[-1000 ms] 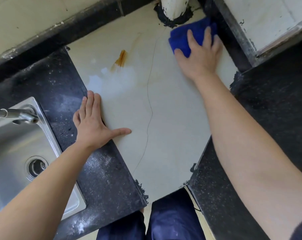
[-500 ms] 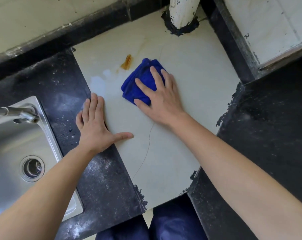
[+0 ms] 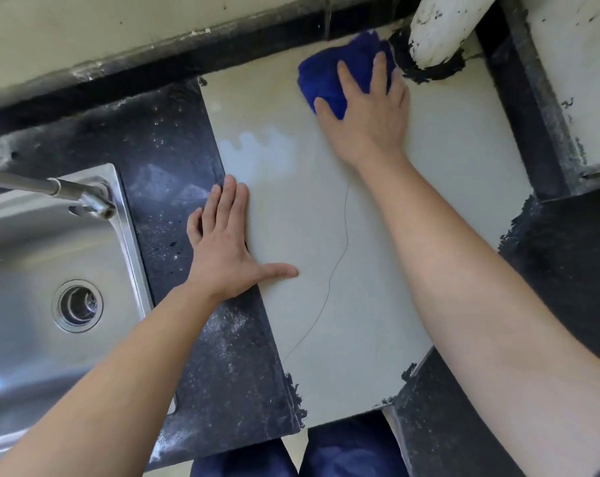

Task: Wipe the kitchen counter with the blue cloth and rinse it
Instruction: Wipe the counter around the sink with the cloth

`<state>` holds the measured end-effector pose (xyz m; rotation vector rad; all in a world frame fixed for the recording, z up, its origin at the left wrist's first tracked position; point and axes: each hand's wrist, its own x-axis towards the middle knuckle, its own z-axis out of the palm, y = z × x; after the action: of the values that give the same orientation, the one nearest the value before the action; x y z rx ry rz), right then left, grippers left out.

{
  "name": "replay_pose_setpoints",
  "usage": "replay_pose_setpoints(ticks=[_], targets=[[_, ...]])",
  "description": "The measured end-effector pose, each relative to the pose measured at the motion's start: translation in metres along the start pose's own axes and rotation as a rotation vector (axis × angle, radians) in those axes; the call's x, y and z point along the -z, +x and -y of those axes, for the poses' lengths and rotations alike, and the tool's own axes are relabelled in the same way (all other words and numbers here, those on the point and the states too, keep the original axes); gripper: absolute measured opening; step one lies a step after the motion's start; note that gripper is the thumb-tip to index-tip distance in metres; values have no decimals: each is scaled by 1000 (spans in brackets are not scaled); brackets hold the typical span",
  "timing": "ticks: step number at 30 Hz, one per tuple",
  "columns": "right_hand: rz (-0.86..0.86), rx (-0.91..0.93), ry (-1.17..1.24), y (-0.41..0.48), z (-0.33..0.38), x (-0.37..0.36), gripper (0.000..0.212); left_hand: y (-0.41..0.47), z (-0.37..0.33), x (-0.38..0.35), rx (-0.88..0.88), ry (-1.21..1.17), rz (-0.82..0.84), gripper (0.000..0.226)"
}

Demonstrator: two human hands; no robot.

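The blue cloth [image 3: 329,77] is bunched on the pale tile counter [image 3: 412,270] at the far side, close to the base of the white pipe. My right hand [image 3: 367,118] lies flat on top of the cloth, fingers spread over it and pressing it onto the tile. My left hand [image 3: 223,249] rests palm down with fingers apart on the edge where the tile meets the dark stone counter [image 3: 174,160], holding nothing. The orange stain is not visible on the tile. A thin crack runs down the tile between my two hands.
A steel sink [image 3: 33,270] with a round drain [image 3: 77,305] lies at the left, its tap [image 3: 68,194] reaching over it. A white pipe [image 3: 443,25] rises at the back right. Dark stone counter [image 3: 574,270] flanks the tile on the right.
My right hand has pushed the blue cloth from the middle of the tile up and right to the pipe base. The orange stain seen earlier no longer shows. My left hand has stayed put.
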<state>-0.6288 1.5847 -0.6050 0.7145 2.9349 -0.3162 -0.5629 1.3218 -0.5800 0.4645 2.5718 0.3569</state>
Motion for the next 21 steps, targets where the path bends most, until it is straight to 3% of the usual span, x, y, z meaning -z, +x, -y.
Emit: replay_pose_setpoints(ticks=[5,12,14,18,21], targets=[[-93,-158,-45,-76,-21,-13,69,1,0,0,12,19,-5,151],[-16,-94,-8,8,49,-3,68,1,0,0,9,32,0,150],[4,-3,-45,3,91,-10,67,1,0,1,8,44,8,150],[46,418,-100,-43,116,-21,65,2,0,0,16,47,9,152],[19,398,-67,-41,64,-18,69,1,-1,0,15,66,22,152]])
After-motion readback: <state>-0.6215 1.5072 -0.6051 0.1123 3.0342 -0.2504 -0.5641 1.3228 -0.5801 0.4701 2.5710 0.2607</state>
